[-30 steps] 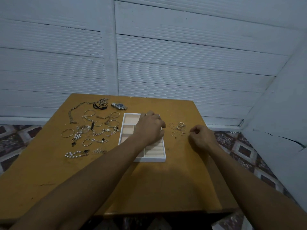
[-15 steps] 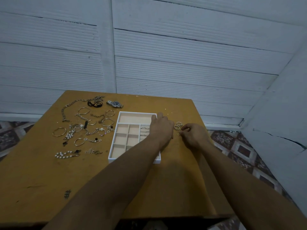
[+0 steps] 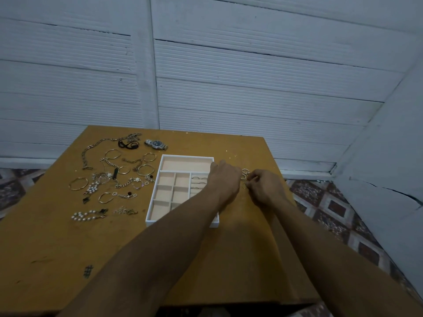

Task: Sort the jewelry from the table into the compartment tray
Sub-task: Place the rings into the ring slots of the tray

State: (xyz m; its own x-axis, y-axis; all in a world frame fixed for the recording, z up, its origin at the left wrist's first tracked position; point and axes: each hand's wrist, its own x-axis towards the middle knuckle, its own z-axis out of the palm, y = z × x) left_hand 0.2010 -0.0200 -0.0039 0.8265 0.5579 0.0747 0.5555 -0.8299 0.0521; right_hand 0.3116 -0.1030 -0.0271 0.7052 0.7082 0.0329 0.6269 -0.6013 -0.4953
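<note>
Ring pickup: right hand (image 3: pixel 266 189) pinches rings (image 3: pixel 244 172) beside tray (image 3: pixel 186 156); left hand (image 3: pixel 225 179) grip indeterminable; next, precise seating in ring slots (image 3: pixel 198 184).

You are facing a white plank wall (image 3: pixel 263 76) filling the upper half of the frame, with a vertical post (image 3: pixel 147 76) running down its left centre. A cracked side wall (image 3: pixel 389 161) is slanting down the right edge. Patterned floor tiles (image 3: pixel 332 209) are showing at mid right and mid left.

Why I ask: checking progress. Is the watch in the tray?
No, the watch lies on the table beyond the tray.
</note>
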